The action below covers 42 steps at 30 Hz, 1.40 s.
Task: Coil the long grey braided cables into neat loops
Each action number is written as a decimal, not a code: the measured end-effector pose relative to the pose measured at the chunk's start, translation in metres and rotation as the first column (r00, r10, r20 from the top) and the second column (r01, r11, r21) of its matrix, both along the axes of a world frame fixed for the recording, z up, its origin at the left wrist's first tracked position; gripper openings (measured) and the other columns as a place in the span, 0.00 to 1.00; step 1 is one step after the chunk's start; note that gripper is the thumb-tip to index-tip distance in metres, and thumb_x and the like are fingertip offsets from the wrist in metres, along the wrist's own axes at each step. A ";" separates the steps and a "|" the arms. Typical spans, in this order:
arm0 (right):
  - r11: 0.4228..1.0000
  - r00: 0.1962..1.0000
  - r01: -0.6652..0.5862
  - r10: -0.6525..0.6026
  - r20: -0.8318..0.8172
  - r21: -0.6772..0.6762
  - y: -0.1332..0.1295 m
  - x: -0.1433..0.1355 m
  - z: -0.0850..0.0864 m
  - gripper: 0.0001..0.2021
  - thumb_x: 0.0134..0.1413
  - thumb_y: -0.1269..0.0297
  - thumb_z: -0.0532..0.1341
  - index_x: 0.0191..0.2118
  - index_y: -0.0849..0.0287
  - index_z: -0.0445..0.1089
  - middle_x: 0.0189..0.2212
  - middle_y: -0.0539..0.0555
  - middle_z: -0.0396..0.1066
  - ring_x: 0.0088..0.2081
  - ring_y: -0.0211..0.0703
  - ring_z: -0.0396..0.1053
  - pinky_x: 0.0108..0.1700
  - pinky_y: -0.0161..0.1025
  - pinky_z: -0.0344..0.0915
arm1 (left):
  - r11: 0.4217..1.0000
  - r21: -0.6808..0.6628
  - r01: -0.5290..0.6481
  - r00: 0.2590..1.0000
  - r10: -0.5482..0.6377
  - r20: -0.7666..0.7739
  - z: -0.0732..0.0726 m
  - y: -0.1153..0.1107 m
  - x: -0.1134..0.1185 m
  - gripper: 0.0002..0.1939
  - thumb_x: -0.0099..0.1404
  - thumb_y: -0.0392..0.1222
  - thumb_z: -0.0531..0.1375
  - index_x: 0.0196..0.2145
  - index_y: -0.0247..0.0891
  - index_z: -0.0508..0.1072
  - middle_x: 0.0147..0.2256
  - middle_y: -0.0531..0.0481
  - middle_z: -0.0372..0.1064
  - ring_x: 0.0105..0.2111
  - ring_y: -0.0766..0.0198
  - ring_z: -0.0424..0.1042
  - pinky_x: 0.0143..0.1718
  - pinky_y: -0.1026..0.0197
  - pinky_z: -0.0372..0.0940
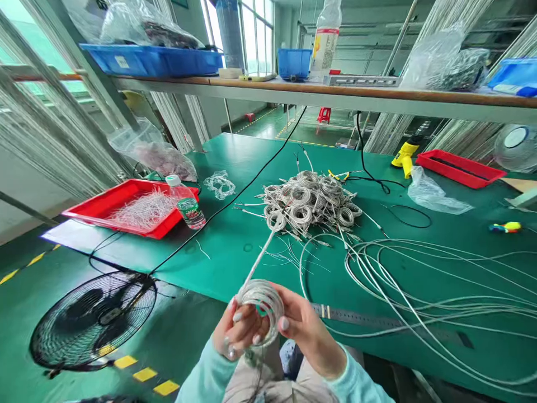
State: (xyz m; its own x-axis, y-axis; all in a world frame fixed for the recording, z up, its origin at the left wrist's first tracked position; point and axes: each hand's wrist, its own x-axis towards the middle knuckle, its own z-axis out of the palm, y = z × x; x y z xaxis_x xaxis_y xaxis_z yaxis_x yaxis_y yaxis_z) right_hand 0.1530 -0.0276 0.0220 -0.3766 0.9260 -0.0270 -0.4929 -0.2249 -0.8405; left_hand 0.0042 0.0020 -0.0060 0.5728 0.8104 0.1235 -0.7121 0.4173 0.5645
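Note:
A coil of clear-coated cable point(265, 302) is held between my two hands, above the front edge of the green table. My left hand point(240, 330) has its fingers wrapped round the coil's left side. On the right side, my right hand point(304, 327) grips the coil between thumb and fingers. A straight length of cable point(264, 252) runs from the coil's top up toward a heap of coiled cables point(304, 201) in the middle of the table. Short thin wires point(289, 257) lie just below the heap.
Loose cable loops point(390, 280) and a steel ruler point(369, 318) lie at the right. Left are a red tray of white strips point(142, 210), a bottle point(188, 207) and a black fan point(94, 319). A yellow heat gun point(405, 158) stands back right, beneath a shelf point(251, 84).

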 end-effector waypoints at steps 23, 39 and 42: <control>0.906 0.380 -0.039 -0.378 0.844 0.423 0.011 0.045 -0.055 0.23 0.61 0.68 0.57 0.61 0.61 0.56 0.54 0.60 0.66 0.53 0.44 0.67 0.51 0.39 0.69 | 0.974 0.221 -0.045 0.658 0.195 -0.727 0.001 0.009 -0.030 0.24 0.60 0.60 0.60 0.22 0.34 0.69 0.16 0.50 0.63 0.18 0.68 0.62 0.22 0.66 0.61; 0.840 -0.165 -0.295 -0.514 0.841 0.455 0.121 0.035 -0.101 0.04 0.60 0.68 0.60 0.35 0.57 0.72 0.36 0.54 0.68 0.41 0.48 0.63 0.41 0.42 0.59 | 0.814 -0.120 -0.568 0.698 0.400 -0.594 -0.016 -0.004 -0.087 0.21 0.58 0.52 0.65 0.21 0.36 0.62 0.21 0.56 0.52 0.22 0.70 0.52 0.28 0.65 0.62; 0.807 -0.172 -0.368 -0.548 0.819 0.462 0.120 0.035 -0.104 0.07 0.62 0.72 0.57 0.33 0.59 0.69 0.35 0.54 0.67 0.38 0.46 0.62 0.40 0.42 0.57 | 0.825 -0.126 -0.550 0.728 0.400 -0.557 -0.016 -0.005 -0.090 0.21 0.59 0.51 0.64 0.21 0.36 0.62 0.21 0.56 0.51 0.22 0.70 0.52 0.31 0.63 0.63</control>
